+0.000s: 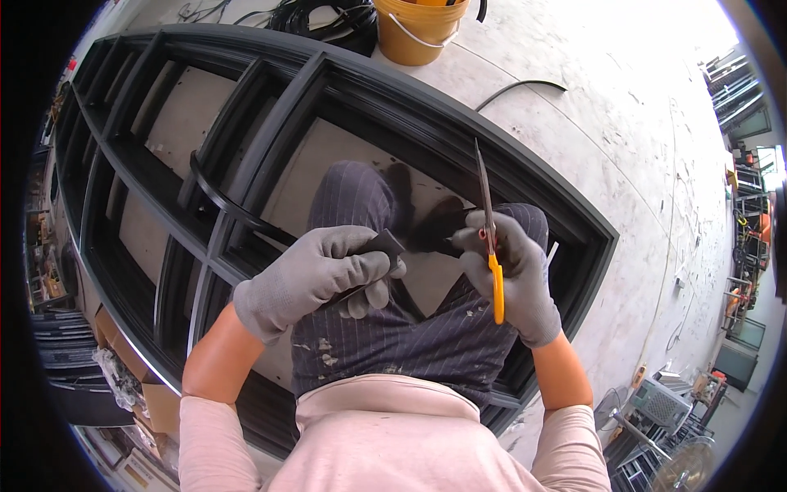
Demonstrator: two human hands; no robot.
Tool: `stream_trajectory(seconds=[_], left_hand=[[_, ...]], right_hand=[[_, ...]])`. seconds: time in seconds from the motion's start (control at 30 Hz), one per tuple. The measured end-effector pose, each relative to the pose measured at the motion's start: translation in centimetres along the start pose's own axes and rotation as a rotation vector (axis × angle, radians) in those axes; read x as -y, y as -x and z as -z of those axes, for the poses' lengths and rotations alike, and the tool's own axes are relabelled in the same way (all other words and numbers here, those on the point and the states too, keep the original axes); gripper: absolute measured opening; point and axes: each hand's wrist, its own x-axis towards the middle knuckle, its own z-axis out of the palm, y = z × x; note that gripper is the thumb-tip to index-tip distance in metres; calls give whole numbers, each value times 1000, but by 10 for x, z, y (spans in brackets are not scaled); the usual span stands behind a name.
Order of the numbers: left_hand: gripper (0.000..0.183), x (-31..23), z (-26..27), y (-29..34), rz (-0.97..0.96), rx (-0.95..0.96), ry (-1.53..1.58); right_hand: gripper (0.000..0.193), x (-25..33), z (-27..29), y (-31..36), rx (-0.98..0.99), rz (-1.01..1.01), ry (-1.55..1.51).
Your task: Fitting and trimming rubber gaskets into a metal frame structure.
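Note:
My left hand (311, 277), in a grey work glove, is closed on a flat black rubber strip (385, 243), whose short end sticks out past the thumb and fingers. A longer black strip (234, 211) curves over the frame toward this hand; whether it is the same piece is hidden by the glove. My gloved right hand (520, 283) grips a pair of scissors (498, 295) with yellow handles. Their blades point away from me, seem closed, and stay apart from the strip. Beneath both hands and my knees lies a large dark grey metal window frame (316, 78) with several divided openings.
A yellow bucket (414, 37) with tools in it stands beyond the frame, beside a coil of black strip (324, 20). A short curved black piece (525, 84) lies on the pale concrete floor (607, 164). Cardboard boxes (160, 402) sit at left, a fan (684, 471) at lower right.

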Motion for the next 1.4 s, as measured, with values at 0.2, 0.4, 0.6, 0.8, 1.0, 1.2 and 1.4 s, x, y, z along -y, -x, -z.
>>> stream_trajectory(seconds=[0.2,0.4,0.6,0.8,1.0,1.2,1.4], left_hand=[[22,-13,6,-3,79,46,-231],[23,-15,7,-3,89,128,-185],[25,1,-1,-3,-22,38,-79],[27,1,1,0,-70,16,-93],[25,6,3,-2,-85,28,-50],[22,2,-3,0,-40,-17,-92],[19,-10,-2,2,39,-10,-209]], right_hand=[[40,-5,22,24,321,-327,-259],[47,3,7,41,268,-271,-12],[63,2,-17,24,160,176,342],[60,10,-22,19,137,197,436],[54,11,-22,19,143,198,381],[44,3,-18,24,205,69,287],[34,7,7,25,177,-390,-435]])
